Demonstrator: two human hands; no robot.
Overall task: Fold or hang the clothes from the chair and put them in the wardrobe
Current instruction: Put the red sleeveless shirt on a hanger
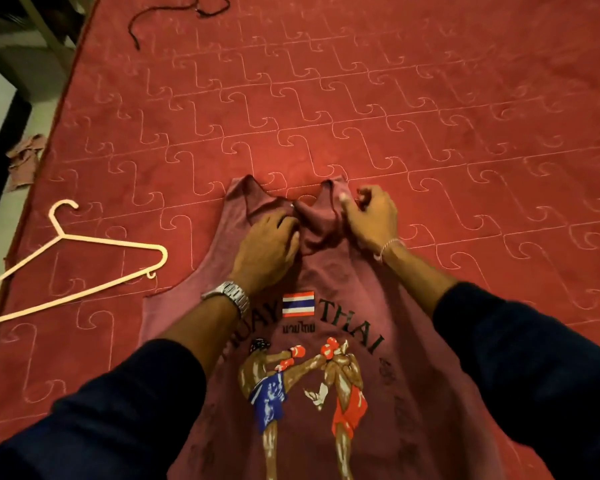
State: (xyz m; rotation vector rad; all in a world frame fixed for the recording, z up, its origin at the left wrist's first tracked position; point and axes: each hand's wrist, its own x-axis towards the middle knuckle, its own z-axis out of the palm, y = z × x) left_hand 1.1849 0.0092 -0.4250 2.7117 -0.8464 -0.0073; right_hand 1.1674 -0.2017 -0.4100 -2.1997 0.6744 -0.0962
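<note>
A faded red sleeveless shirt [329,289] with a Muay Thai print of two boxers and a flag lies face up on the red quilted bed [361,109]. Its neckline points away from me. My left hand [267,247] grips the bunched neckline fabric on the left side, fingers curled into the cloth. My right hand [371,216] pinches the right shoulder strap and the neckline beside it. The cloth between my hands is gathered into a fold. The shirt's hem runs out of view at the bottom.
A pale plastic hanger [84,251] lies on the bed to the left of the shirt. A dark cord [174,12] curls at the far left of the bed. A pinkish cloth [23,159] lies on the floor beyond the bed's left edge.
</note>
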